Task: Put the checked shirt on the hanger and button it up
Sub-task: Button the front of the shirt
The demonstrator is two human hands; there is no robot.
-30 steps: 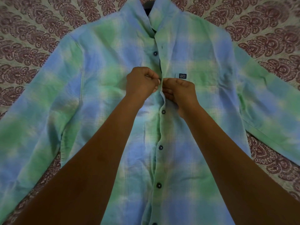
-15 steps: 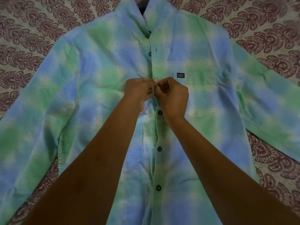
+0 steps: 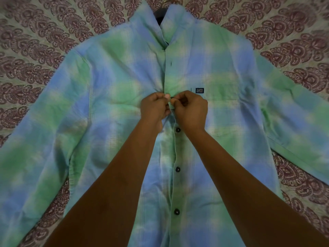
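A blue and green checked shirt (image 3: 110, 107) lies flat, front up, sleeves spread wide. A dark hanger (image 3: 160, 12) shows only inside the collar opening. My left hand (image 3: 155, 106) and my right hand (image 3: 191, 108) meet at the placket at chest height, each pinching one edge of the shirt front. A small dark button shows between their fingertips. Below them three dark buttons (image 3: 178, 129) sit fastened down the placket. Above them an empty buttonhole (image 3: 171, 64) is visible and the collar stands apart.
The shirt rests on a bedspread (image 3: 44, 32) with a dark red paisley pattern, visible all round the shirt. A small dark label (image 3: 199, 90) marks the chest pocket just above my right hand.
Both hands have drawn closer together at the placket, fingertips now touching over a button. The view has shifted so the shirt sits lower in frame and more of the collar shows.
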